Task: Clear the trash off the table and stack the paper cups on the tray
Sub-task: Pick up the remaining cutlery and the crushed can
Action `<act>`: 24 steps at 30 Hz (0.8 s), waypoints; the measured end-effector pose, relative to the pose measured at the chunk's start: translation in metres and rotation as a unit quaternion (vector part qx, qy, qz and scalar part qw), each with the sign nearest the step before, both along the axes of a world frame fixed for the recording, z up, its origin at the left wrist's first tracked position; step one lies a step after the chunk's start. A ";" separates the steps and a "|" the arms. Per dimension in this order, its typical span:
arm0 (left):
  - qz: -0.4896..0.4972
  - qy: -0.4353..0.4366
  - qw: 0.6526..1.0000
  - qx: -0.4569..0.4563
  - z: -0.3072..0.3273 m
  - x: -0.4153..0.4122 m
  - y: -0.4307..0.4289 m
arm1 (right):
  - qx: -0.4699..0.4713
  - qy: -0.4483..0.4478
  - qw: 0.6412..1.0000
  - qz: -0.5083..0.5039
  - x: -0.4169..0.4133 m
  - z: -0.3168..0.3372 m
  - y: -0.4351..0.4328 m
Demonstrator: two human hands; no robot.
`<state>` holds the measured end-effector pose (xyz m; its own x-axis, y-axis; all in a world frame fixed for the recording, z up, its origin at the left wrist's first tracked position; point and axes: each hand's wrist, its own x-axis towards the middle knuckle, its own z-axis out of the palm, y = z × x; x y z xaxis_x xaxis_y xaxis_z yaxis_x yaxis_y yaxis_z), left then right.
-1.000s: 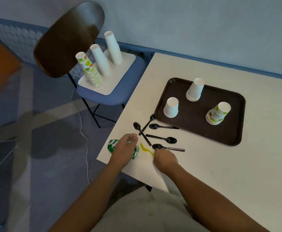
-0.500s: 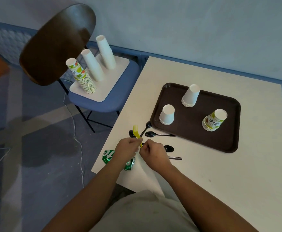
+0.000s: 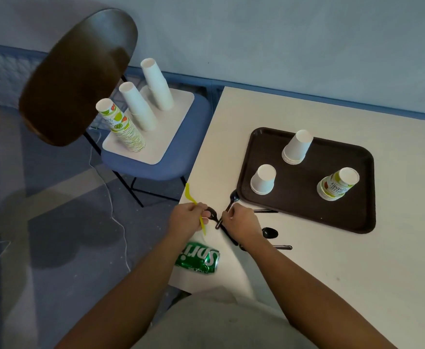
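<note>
Reaching in from the bottom edge, both bare forearms angle toward each other and the two hands meet close together near the table's (image 3: 332,273) left edge. The left hand (image 3: 187,219) is knuckles-up, its fingers curled round a yellow plastic utensil (image 3: 188,195) whose upper end sticks up past the table edge and whose lower tip pokes out below the fist. The right hand (image 3: 241,222) sits just beside it, wrist bent inward, fingers pinching the handle of a black spoon (image 3: 234,197) whose bowl points at the near left corner of the brown tray (image 3: 304,205). A second spoon's bowl (image 3: 211,213) shows between the two hands, and another spoon (image 3: 270,233) lies on the table just right of the right wrist. A crushed green can (image 3: 199,259) lies on the table beside the left forearm. On the tray stand three upside-down groups of paper cups, well apart: a white stack (image 3: 297,147) at the back, a short white one (image 3: 263,182) at the left, and printed cups (image 3: 337,187) at the right.
</note>
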<state>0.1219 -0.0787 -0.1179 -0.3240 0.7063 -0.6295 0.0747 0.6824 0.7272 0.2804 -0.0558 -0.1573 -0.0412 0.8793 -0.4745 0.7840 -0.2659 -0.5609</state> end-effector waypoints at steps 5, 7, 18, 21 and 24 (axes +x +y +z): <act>-0.044 -0.021 0.999 -0.004 -0.007 -0.019 0.010 | -0.046 -0.086 0.995 0.022 -0.018 -0.013 0.016; -0.063 -0.022 0.998 -0.007 -0.012 -0.027 0.013 | -0.061 -0.101 0.993 0.012 -0.024 -0.017 0.018; -0.109 -0.054 0.991 -0.048 -0.035 -0.038 0.033 | -0.069 -0.009 0.992 -0.106 -0.024 -0.018 0.005; -0.104 -0.059 0.990 -0.069 -0.036 -0.032 0.036 | -0.026 0.045 0.989 -0.137 -0.027 -0.012 -0.010; -0.129 -0.087 0.986 -0.063 -0.037 -0.027 0.038 | -0.009 0.102 0.986 -0.128 -0.033 -0.007 -0.022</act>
<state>0.0948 -0.0408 -0.1546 -0.0231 0.6639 -0.7475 0.1401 0.7425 0.6551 0.2473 -0.0774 -0.1641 0.0840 0.8647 -0.4951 0.5607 -0.4518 -0.6939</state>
